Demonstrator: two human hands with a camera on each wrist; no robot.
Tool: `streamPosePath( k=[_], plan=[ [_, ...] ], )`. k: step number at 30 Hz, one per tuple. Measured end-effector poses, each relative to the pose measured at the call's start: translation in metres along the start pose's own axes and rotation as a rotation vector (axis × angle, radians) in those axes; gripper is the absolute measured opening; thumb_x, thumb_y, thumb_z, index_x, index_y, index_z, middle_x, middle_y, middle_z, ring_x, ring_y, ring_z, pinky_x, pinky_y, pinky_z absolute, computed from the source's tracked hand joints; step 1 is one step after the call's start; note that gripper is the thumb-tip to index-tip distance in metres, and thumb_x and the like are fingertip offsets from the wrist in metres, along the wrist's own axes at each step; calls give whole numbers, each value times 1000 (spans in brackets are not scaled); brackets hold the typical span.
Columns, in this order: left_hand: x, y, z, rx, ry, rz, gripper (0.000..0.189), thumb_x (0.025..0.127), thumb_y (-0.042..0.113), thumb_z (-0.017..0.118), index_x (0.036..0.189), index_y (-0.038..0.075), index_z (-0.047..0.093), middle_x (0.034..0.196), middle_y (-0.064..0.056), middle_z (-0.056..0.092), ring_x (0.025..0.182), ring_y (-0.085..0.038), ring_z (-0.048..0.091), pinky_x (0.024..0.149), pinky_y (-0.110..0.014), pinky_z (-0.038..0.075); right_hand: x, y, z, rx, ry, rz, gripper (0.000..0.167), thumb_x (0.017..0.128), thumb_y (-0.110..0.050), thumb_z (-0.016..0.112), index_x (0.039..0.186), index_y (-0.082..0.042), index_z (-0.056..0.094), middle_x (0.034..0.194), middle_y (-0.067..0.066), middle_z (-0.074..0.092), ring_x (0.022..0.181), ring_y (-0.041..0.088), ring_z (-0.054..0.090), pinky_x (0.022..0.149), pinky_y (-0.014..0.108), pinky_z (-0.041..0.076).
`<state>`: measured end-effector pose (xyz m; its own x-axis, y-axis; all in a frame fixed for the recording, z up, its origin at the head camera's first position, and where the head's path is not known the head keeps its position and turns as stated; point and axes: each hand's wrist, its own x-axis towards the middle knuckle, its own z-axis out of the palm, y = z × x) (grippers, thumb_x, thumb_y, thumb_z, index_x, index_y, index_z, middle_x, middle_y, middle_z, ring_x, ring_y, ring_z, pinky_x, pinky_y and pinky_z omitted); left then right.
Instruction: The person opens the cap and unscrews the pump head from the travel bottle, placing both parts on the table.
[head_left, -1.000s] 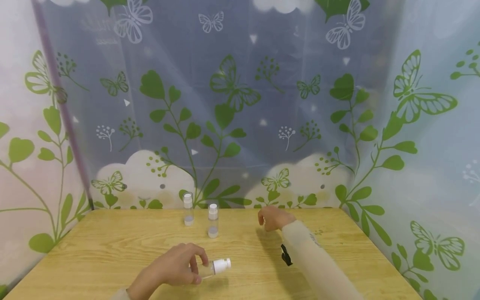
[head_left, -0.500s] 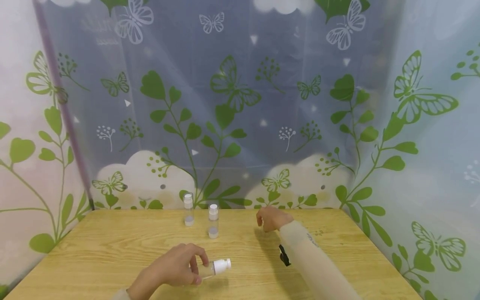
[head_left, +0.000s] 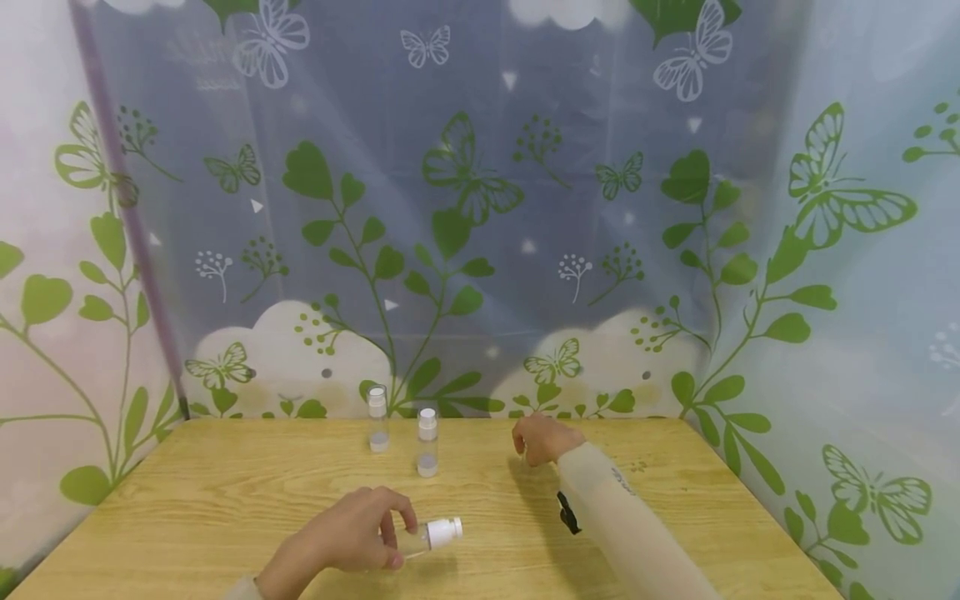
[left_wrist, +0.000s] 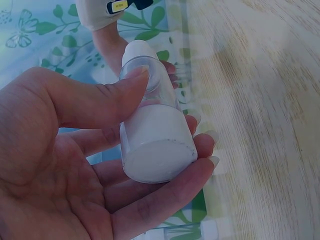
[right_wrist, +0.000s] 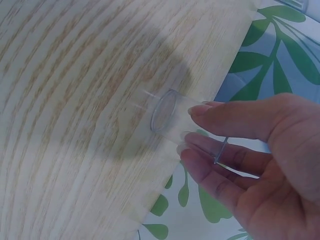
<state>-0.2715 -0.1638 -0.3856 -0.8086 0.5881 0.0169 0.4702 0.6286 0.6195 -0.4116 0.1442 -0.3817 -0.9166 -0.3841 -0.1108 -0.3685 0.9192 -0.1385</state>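
Currently, the left hand grips a clear, white-ended bottle tipped on its side, which sits on the person's side of the nearer standing bottle; whether it touches the wooden table is unclear. To the right of the nearer standing bottle, the right hand pinches a clear cylindrical piece. Just behind and left of that same landmark, the farther bottle stands upright.
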Motion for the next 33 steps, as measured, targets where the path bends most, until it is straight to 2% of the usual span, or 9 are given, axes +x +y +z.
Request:
streamPosePath(
  k=[4,7,11,14,18,23,29,33],
  plan=[
    [0,0,1,0,3,-2,29,77,4,83,103,8,73,77,-1,73,64,-9,63,62,-29,54,1,0,0,-4,2,-19,27,87,8,72,107,-10,75,114,7,73,105,28,69,84,45,60],
    [0,0,1,4,8,13,30,77,3,83,104,7,72,77,0,74,64,-7,62,62,-27,53,1,1,0,2,-11,-7,33,89,3,74,119,-10,73,118,8,72,106,26,69,85,44,59],
    [0,0,2,-1,10,28,30,77,3,83,105,6,72,77,0,73,64,-6,62,61,-25,53,1,0,-2,33,-39,14,50,92,-4,73,140,-10,60,132,13,67,103,24,67,82,43,56],
    [0,0,2,-10,6,26,30,77,3,83,105,5,72,77,0,73,64,-6,62,61,-25,53,-2,-2,-5,17,-13,0,55,92,-6,73,144,-11,55,139,16,63,109,28,67,91,47,56],
    [0,0,1,-3,12,26,30,77,4,83,105,6,72,77,-1,73,64,-6,62,61,-26,54,-9,-8,-10,-44,100,-72,51,93,-7,72,142,-9,57,138,17,64,122,36,64,105,53,52],
    [-1,2,0,11,23,29,30,76,3,83,104,7,72,77,-1,74,63,-6,62,61,-26,55,-26,-18,-15,-25,197,-167,37,96,-11,70,132,-6,62,129,17,67,119,37,64,103,51,53],
    [0,4,0,23,26,34,31,76,3,82,104,6,72,78,-1,74,63,-6,61,60,-26,52,-56,-36,-21,34,164,-264,24,98,-12,69,120,-6,66,116,12,70,99,27,67,87,43,56],
    [-1,4,2,25,24,38,31,76,4,82,105,6,72,78,0,74,63,-5,61,61,-26,52,-71,-43,-22,47,141,-340,20,98,-13,68,117,-7,67,110,10,70,97,26,67,82,37,56]
  ],
)
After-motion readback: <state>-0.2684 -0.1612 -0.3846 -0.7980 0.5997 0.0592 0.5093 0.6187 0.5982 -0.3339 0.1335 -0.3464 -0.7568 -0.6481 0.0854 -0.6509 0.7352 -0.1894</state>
